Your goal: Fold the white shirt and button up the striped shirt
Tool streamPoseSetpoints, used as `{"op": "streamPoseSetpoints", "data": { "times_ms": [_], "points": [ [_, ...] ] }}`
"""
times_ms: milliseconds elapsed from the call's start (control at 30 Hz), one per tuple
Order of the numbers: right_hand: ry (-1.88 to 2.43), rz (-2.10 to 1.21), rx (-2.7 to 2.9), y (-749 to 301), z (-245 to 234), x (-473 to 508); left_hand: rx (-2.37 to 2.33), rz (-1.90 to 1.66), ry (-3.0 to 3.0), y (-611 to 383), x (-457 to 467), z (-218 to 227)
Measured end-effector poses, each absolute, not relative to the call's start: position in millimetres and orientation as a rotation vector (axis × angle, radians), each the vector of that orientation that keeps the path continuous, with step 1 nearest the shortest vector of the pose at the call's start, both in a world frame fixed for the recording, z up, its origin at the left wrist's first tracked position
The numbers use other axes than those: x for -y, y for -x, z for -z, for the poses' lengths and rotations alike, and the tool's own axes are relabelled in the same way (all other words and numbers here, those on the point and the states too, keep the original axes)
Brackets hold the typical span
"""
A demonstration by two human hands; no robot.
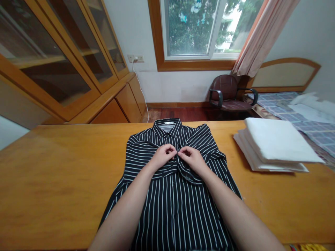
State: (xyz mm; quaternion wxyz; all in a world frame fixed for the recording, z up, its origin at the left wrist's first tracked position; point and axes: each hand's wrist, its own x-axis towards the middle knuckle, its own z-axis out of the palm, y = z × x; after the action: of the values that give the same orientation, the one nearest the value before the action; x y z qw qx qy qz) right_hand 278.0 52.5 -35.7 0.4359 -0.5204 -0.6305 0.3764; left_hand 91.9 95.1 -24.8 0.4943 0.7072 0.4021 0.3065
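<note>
A black shirt with white stripes (pixel 162 209) lies front side up on the wooden table, its collar toward the far edge. Both sleeves are folded inward across the chest. My left hand (pixel 164 155) and my right hand (pixel 190 157) meet at the middle of the chest, a little below the collar. Thumb and fingers of each are pinched together on the shirt, near the button line where the sleeve ends come together. The fingertips almost touch each other. Whatever small part of the cloth or button sits between them is too small to make out.
On the right of the wooden table (pixel 65 181) lies a stack of white folded sheets (pixel 282 141). Beyond the table stand a dark office chair (pixel 226 90) and a bed (pixel 311 129). A glass-doored cabinet (pixel 107 94) stands at the left, near a white cable (pixel 141 87).
</note>
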Motion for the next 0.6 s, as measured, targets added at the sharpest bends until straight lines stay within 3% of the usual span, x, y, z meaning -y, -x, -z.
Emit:
{"op": "streamPoseSetpoints", "data": {
  "times_ms": [600],
  "points": [
    [1.248, -0.997, 1.56, -280.3, 35.8, -50.5, -0.939, -0.685, -1.712, -89.2, -96.8, 27.9]
  ]
}}
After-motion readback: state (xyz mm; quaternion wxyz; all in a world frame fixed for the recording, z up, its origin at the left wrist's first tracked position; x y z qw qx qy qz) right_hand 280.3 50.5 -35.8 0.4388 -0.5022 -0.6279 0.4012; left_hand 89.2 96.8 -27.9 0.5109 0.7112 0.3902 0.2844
